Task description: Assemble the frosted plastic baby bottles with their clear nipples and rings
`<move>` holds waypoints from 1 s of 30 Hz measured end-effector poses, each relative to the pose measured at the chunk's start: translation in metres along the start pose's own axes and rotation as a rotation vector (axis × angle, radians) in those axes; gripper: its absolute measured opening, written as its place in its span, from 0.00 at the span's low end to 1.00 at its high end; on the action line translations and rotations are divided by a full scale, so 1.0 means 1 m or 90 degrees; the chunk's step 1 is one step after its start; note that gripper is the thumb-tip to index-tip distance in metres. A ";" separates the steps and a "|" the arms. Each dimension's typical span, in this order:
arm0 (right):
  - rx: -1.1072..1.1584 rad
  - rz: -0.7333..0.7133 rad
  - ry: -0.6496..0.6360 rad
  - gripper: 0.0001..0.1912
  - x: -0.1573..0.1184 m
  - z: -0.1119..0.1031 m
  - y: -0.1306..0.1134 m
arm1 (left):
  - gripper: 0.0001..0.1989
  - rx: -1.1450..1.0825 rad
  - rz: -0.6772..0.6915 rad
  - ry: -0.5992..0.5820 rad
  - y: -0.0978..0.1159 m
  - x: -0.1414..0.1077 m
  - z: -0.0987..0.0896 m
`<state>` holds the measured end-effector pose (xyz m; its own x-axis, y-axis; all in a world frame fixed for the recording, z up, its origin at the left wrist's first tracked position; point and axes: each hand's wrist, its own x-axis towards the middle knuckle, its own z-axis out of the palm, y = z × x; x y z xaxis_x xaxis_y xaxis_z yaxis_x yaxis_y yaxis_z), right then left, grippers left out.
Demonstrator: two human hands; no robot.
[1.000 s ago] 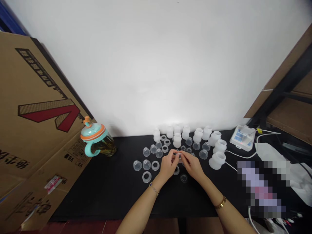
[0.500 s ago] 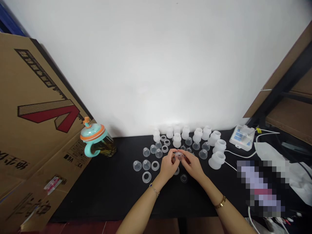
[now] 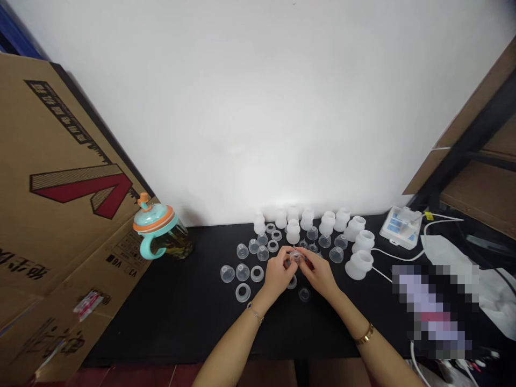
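Observation:
My left hand (image 3: 281,270) and my right hand (image 3: 318,271) meet at the middle of the black table, both closed on one small clear silicone piece (image 3: 297,256) between the fingertips. Clear domed nipples (image 3: 242,272) and pale rings (image 3: 243,292) lie left of my left hand. Another ring (image 3: 292,281) sits partly hidden below the hands, and a clear round piece (image 3: 305,294) lies nearer the front. Beyond my right hand are more domed nipples (image 3: 336,254). White bottles (image 3: 293,232) stand behind the hands and curve round to the right.
A teal and orange lidded jug (image 3: 161,228) stands at the left beside a large cardboard box (image 3: 52,215). At the right are a white power strip (image 3: 401,228) with cables, crumpled white sheeting (image 3: 451,263) and a blurred-out item. A white wall rises behind.
The fingertips have shifted slightly around the clear piece, which now shows less between them. Everything else looks the same.

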<state>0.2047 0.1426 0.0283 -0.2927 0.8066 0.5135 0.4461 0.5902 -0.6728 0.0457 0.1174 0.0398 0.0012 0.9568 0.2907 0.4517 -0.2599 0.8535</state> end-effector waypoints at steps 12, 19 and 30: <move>0.013 0.007 -0.025 0.17 0.001 -0.002 0.000 | 0.09 0.020 0.000 0.012 0.003 -0.003 0.003; 0.000 0.011 -0.017 0.17 0.000 -0.001 0.001 | 0.09 0.032 -0.003 0.007 0.002 -0.003 0.003; -0.001 0.009 -0.016 0.16 0.001 -0.002 0.000 | 0.10 0.033 -0.003 0.015 0.005 -0.004 0.004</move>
<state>0.2057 0.1432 0.0300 -0.3066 0.8159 0.4902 0.4525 0.5780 -0.6791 0.0514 0.1128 0.0416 -0.0219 0.9543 0.2981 0.4973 -0.2482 0.8313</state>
